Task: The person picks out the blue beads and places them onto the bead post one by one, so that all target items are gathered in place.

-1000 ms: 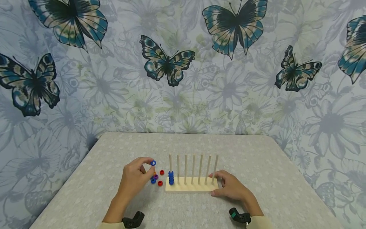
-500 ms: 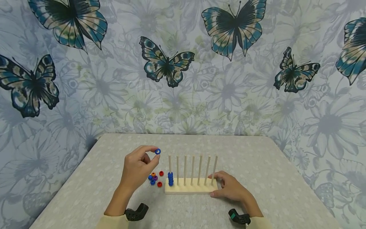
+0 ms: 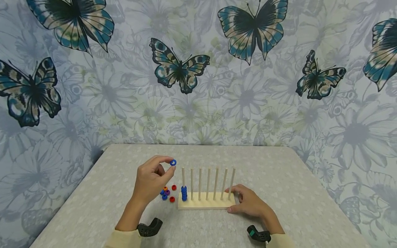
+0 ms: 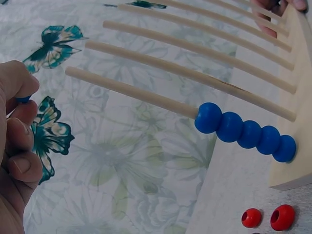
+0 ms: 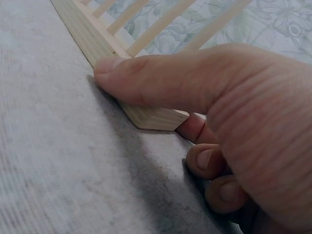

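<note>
My left hand pinches a blue bead between thumb and index finger, its hole facing the head camera. The bead is up beside the top of the leftmost peg of a wooden peg stand. Several blue beads are stacked at the bottom of that peg; the other pegs are bare. At the stand's right end, my right hand grips the base, with the thumb on the near edge and fingers behind. In the left wrist view the held bead is mostly hidden by fingers.
Left of the stand lie loose beads on the table: a red bead, another red one farther back, an orange bead, a purple bead and blue ones. A butterfly-patterned wall covering rises behind the table.
My left hand has lifted the blue bead from beside the loose beads and carried it up and right, near the leftmost peg's top. The right hand keeps its grip on the stand.
</note>
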Tool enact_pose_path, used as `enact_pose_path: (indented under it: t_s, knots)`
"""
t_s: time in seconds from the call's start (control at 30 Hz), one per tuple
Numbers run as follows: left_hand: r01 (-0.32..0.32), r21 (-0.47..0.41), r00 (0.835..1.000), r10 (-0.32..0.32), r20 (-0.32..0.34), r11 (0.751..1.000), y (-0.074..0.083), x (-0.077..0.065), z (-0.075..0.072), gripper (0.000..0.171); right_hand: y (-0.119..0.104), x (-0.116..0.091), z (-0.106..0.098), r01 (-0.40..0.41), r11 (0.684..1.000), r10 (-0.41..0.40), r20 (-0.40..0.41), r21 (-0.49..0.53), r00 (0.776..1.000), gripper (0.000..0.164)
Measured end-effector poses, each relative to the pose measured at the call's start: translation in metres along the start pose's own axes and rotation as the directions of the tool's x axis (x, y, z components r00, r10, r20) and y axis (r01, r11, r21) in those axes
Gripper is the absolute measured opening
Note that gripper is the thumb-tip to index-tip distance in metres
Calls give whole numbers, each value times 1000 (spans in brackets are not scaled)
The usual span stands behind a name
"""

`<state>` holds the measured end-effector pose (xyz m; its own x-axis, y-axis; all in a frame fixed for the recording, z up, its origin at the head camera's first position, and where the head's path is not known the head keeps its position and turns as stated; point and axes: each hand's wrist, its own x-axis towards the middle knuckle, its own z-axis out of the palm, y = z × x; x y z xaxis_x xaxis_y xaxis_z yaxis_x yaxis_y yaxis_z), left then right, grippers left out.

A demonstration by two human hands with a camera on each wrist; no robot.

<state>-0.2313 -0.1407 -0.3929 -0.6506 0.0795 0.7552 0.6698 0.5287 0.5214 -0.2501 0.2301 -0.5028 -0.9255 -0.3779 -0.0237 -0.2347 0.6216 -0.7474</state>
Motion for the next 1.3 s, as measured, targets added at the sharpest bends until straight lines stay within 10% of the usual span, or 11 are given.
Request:
enact_pose_path:
  t_s: [1.3]
  knots:
    - [-54,-31,994,57,96,998,-4,-3,22,26,-1,-1,-1,31,999,-31,11,19,999,57]
